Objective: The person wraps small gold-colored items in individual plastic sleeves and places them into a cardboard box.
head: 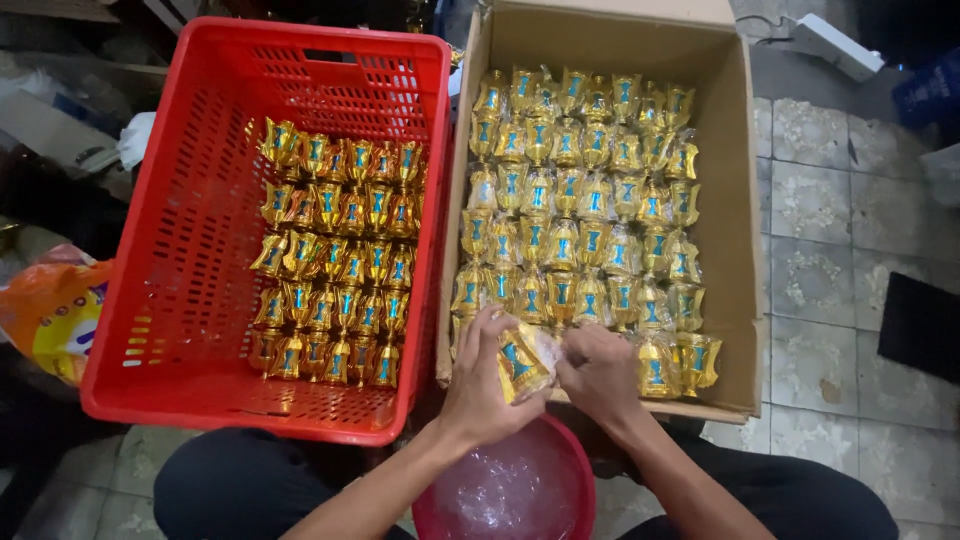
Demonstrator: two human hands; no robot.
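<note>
My left hand (482, 385) and my right hand (600, 373) together hold one small gold lantern-shaped ornament with a blue centre (520, 362), wrapped in clear plastic, over the near edge of a cardboard box (742, 200). The box holds several rows of wrapped gold ornaments (585, 200). To the left, a red plastic crate (180, 250) holds rows of the same gold ornaments without wrapping (335, 260). Between my knees sits a red basin (578, 480) with clear plastic wrappers (505, 490) inside.
The floor is grey tile (830, 270). An orange and yellow plastic bag (50, 310) lies left of the crate. A dark mat (920, 325) lies at the right edge. A white object (835, 45) rests beyond the box's far right corner.
</note>
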